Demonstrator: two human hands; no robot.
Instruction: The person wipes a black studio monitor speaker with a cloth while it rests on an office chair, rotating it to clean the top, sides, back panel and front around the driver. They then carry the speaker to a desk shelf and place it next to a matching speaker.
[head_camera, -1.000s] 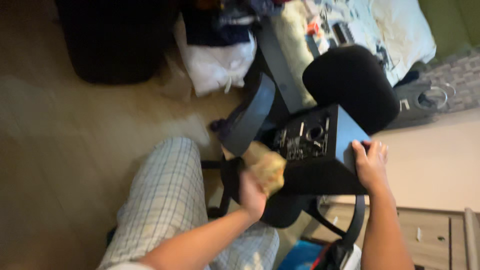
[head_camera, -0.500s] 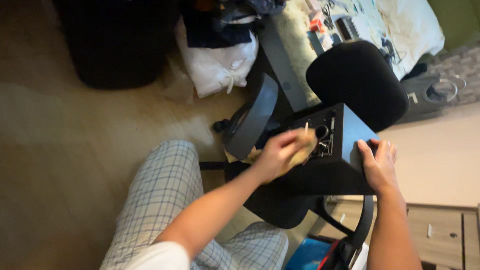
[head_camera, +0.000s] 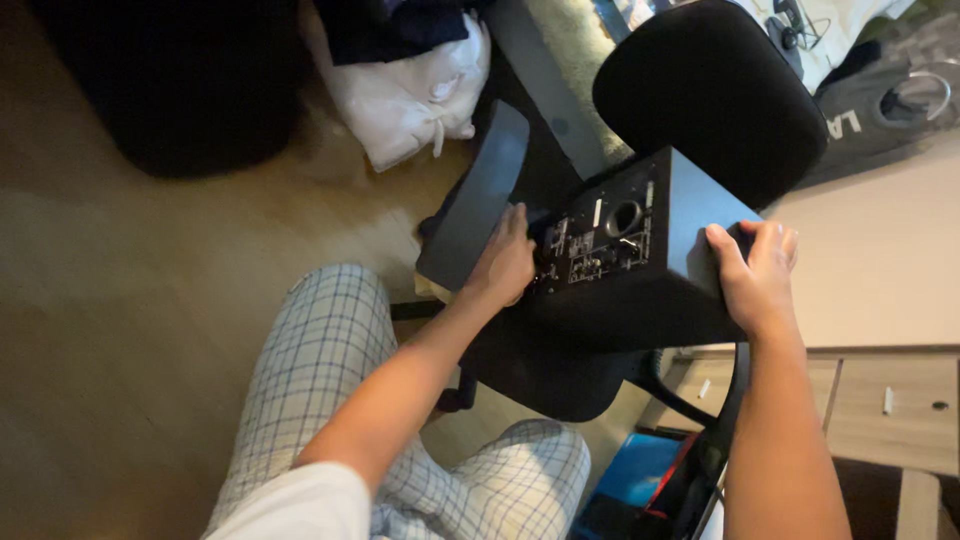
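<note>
A black speaker box (head_camera: 650, 290) lies on the seat of a black office chair (head_camera: 560, 375), its back panel with sockets and a round port (head_camera: 600, 235) facing up. My left hand (head_camera: 505, 262) presses against the panel's left edge with curled fingers. The yellow cloth it held is hidden under the palm. My right hand (head_camera: 755, 275) grips the speaker's right side, thumb on top.
The chair's backrest (head_camera: 700, 90) and armrest (head_camera: 480, 200) stand beyond the speaker. A white bag (head_camera: 400, 90) and a dark round object (head_camera: 160, 80) sit on the wooden floor. A wooden drawer unit (head_camera: 880, 400) is at right. My plaid-trousered leg (head_camera: 320, 380) is below.
My left hand has slid from the middle of the back panel to its left edge, and the yellow cloth is no longer visible. The right hand has kept its hold on the speaker.
</note>
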